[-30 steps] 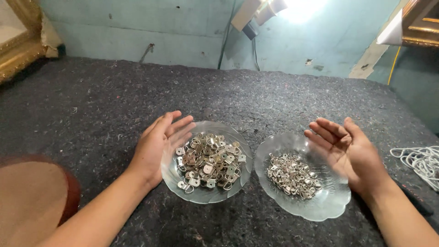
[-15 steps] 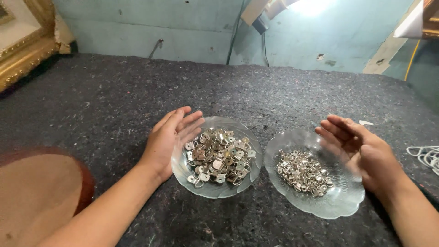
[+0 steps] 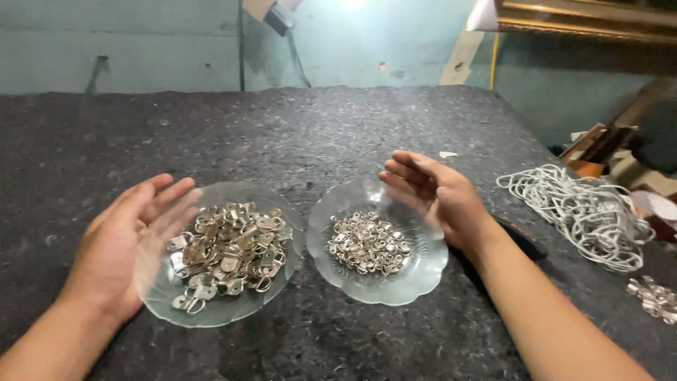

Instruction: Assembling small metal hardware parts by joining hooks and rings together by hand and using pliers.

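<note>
Glass made up both dishes on the dark felt-covered table (image 3: 338,134), two in all, set side by side and close together without clearly touching. One, the left glass dish (image 3: 211,314), held a heap of larger metal hangers (image 3: 229,254), too many and too tangled to count. Its neighbour, the right glass dish (image 3: 395,289), had a scalloped rim and held a smaller pile of small metal rings (image 3: 368,243), likewise beyond counting. Two hands were in view. At the outer edge of the first dish, the left hand (image 3: 123,243) lay flat, fingers straight and loose, gripping nothing, its fingertips over the rim. Just beyond the far right rim of the other dish, the right hand (image 3: 441,197) hovered with fingers gently curled and empty. One bundle of white cord (image 3: 578,208) lay well to the right, near the table's right edge, with a few loose metal pieces (image 3: 652,296) beside it. Open felt stretched wide behind both dishes up to the far edge and on the left
</note>
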